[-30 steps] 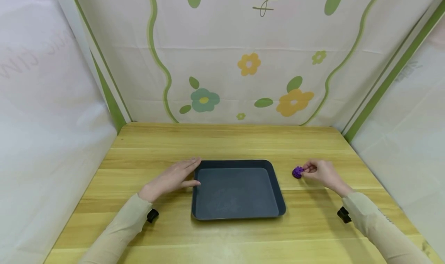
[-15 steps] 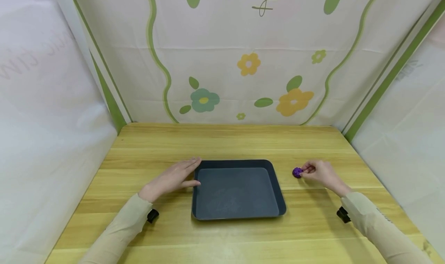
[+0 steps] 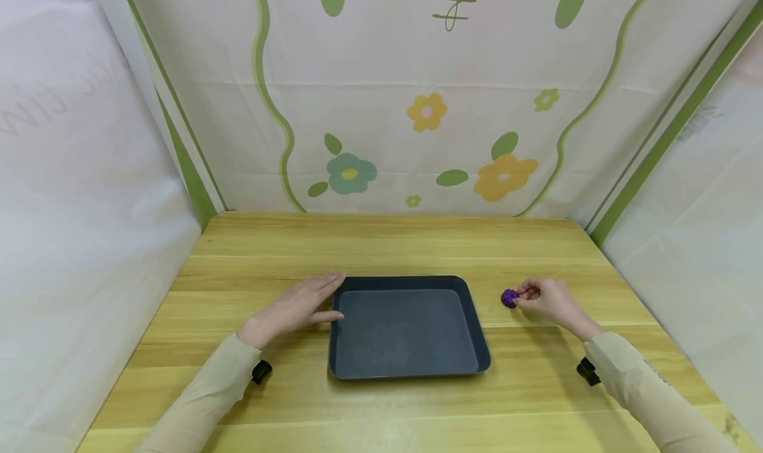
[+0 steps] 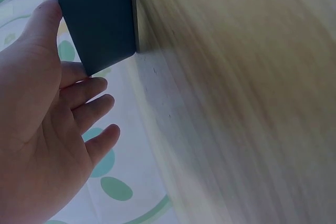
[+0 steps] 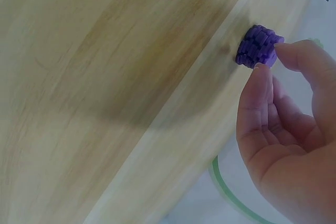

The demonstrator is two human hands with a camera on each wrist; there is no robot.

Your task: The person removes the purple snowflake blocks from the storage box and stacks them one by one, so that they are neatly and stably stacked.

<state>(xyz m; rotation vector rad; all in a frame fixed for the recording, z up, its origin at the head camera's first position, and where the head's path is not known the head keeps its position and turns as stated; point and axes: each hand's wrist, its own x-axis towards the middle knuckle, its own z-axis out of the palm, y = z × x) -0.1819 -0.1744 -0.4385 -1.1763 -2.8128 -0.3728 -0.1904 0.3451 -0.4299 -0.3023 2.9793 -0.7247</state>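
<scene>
A dark grey rectangular tray [image 3: 408, 330] lies on the wooden table. Against its left rim rests my left hand [image 3: 292, 309], fingers extended toward the far left corner and the thumb over the edge. In the left wrist view that hand [image 4: 52, 108] touches the tray wall [image 4: 100, 19], with the lower fingers loosely bent. To the right of the tray stands a small stack of purple notched discs [image 3: 509, 298]. My right hand [image 3: 551, 302] pinches the stack's upper end between thumb and index finger. The right wrist view shows the layered purple stack [image 5: 257, 45] still touching the tabletop.
A wooden tabletop [image 3: 381, 241] spans the work area. White fabric walls [image 3: 381, 108] with printed flowers close it in at the back and both sides. A black wrist device [image 3: 261, 371] hangs below the left sleeve, another black device [image 3: 589, 370] below the right.
</scene>
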